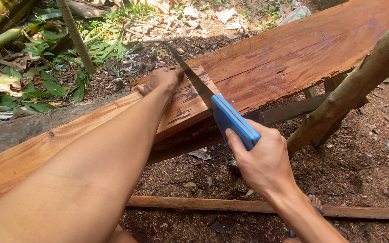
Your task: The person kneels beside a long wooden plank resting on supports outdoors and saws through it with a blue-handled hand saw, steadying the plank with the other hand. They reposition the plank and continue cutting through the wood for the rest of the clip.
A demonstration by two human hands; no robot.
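My right hand [263,161] grips the blue handle of a handsaw [231,119]. Its dark blade [190,72] slants up and away across a wide reddish wooden plank [289,54], sitting in a cut across the board. My left hand [160,80] rests flat on the far edge of the plank, just left of the blade, pressing on the piece [183,105] left of the cut. My left forearm stretches across the near part of the board.
A rough wooden pole [361,81] leans on the right beside the plank's support. A thin wooden strip [257,206] lies on the dirt below. Green leaves and dry litter [46,76] cover the ground at the far left.
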